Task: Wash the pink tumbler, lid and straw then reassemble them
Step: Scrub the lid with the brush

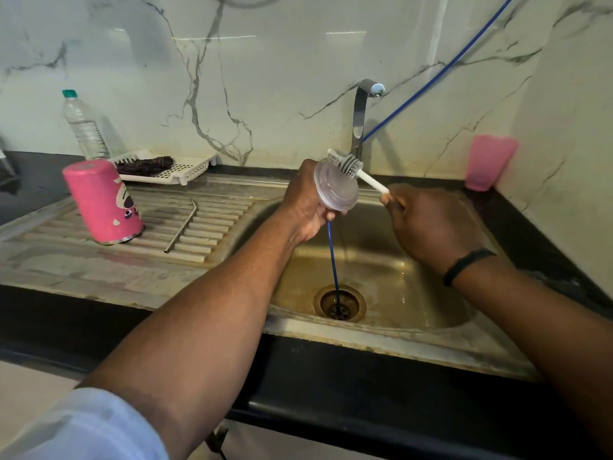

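My left hand [303, 204] grips the clear round lid [336, 189] over the sink basin, its flat face turned toward me. My right hand [428, 224] holds the white handle of a bottle brush [348, 166], whose grey bristles lie against the lid's upper edge. The pink tumbler [102, 202] stands upside down on the draining board to the left. Beside it the bent metal straw [182, 227] lies on the ribs of the board.
The steel sink [414, 293] has a drain with a blue hose [333, 257] running down into it from past the tap [361, 117]. A pink plastic cup [489, 162] stands at the back right. A water bottle [83, 124] and white rack [172, 169] sit at the back left.
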